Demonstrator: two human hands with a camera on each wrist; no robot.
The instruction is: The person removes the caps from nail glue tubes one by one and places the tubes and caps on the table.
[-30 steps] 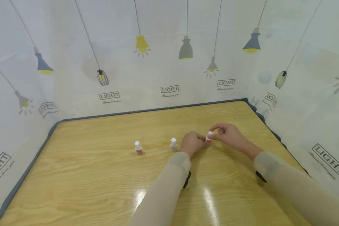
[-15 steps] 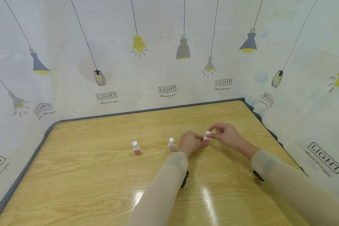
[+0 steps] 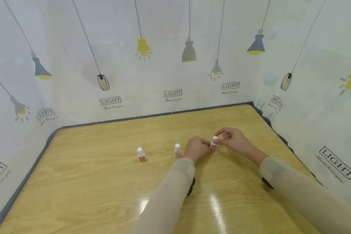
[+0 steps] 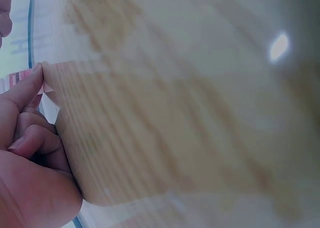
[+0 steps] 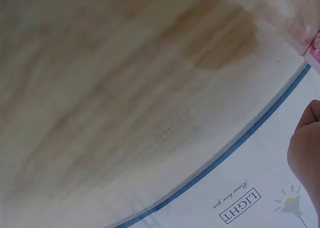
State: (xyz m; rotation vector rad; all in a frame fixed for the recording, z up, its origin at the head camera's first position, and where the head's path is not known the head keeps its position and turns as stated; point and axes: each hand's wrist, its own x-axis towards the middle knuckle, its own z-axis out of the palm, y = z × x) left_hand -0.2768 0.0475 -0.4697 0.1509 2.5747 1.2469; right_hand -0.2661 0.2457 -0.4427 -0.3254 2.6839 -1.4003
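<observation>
- Well to the left of the held bottle (image 3: pixel 213 146), the left bottle (image 3: pixel 141 155) stands upright on the wooden table (image 3: pixel 90 182), with a white cap and a reddish label whose print is too small to read.
- Nearer the held bottle on that same side, the middle bottle (image 3: pixel 177 151) stands upright, white-capped and paler on its label.
- Between the middle bottle and the held bottle sits the left hand (image 3: pixel 196 148), pinching the held bottle low on its body; its back hides much of its own fingers in the head view, while the left wrist view shows some of them curled under.
- Below and left of the held bottle, the left sleeve (image 3: pixel 168 201) covers part of the table, a black band (image 3: pixel 190 187) showing at the cuff.
- The held bottle itself is upright or nearly so, its lower part partly covered by fingers; both wrist views cut it off, and whether its base touches the table is hard to tell.
- Just right of the held bottle, the right hand (image 3: pixel 235 142) pinches its white cap between thumb and forefinger; the right wrist view catches only a slice of this hand.
- Beyond the held bottle rises a lamp-printed wall covering (image 3: pixel 146 74).
</observation>
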